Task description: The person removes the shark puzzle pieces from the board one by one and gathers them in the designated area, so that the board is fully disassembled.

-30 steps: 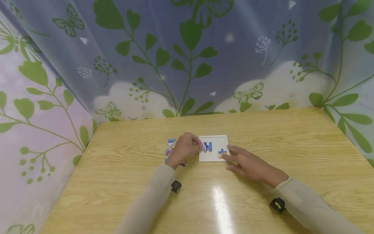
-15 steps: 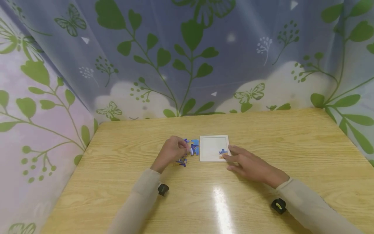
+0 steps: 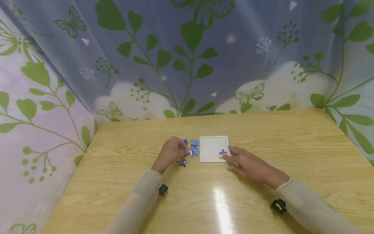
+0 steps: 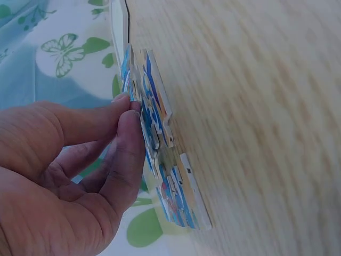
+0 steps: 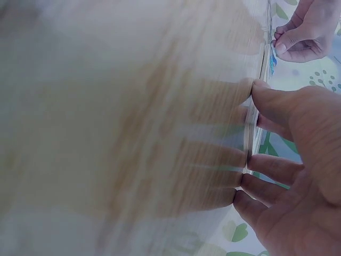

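In the head view, my left hand (image 3: 172,151) is over a cluster of jigsaw puzzle pieces left of a white puzzle tray (image 3: 208,159). Its thumb and index fingertip pinch a blue puzzle piece (image 3: 195,151) beside the tray's left edge; the left wrist view shows these fingertips (image 4: 128,114) close together at the pieces. My right hand (image 3: 248,164) rests at the tray's lower right, fingers extended, one fingertip on a blue and orange corner piece (image 3: 223,151) inside. The right wrist view shows the right hand's fingers (image 5: 274,170) against the tray edge.
Other loose pieces (image 3: 182,161) lie partly behind the left hand, some overlapping, on the wooden table (image 3: 131,139). A leaf-patterned curtain (image 3: 216,65) hangs along the table's back and left sides. Each wrist carries a small black camera (image 3: 278,206).
My left hand has moved left from over the tray, bringing the blue puzzle piece back beside the loose pieces, then slightly nearer me. My right hand has stayed at the tray.
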Tool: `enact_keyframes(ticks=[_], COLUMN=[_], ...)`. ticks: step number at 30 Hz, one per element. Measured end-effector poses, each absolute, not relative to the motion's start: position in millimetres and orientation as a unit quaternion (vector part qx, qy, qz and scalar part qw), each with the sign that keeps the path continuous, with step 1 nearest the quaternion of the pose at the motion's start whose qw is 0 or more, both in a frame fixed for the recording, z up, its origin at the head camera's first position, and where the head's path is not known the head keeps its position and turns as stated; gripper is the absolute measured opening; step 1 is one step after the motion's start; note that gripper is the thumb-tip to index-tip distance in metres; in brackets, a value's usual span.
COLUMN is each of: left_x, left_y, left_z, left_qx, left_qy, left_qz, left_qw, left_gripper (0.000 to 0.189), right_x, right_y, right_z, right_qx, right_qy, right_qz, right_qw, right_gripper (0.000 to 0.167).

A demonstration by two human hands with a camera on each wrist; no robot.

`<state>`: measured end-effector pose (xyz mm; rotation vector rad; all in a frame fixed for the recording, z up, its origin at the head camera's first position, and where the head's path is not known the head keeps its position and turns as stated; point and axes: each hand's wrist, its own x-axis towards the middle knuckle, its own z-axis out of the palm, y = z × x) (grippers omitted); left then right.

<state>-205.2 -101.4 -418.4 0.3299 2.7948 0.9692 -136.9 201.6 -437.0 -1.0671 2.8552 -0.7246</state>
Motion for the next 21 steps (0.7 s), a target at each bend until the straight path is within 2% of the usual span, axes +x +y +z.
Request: enact_keyframes(ticks=[9,21], left_x=[-206,-201], left_y=[-93,-45], left_z=[-416,-414], left_qx=[0.137,0.19], left_qy=[0.941,0.927], left_qz=[0.306,0.314], left_qw=[0.04,0.072], left_gripper=[0.008,0.006], right_x=[-138,-138], right_y=[201,202], right_z=[-438,-436], right_qx=[-0.332,-0.336], right_qy=[0.915,0.913], right_qz=[-0.226,-0.23], right_qw=[0.016,0.019], right_gripper=[0.047,0.046])
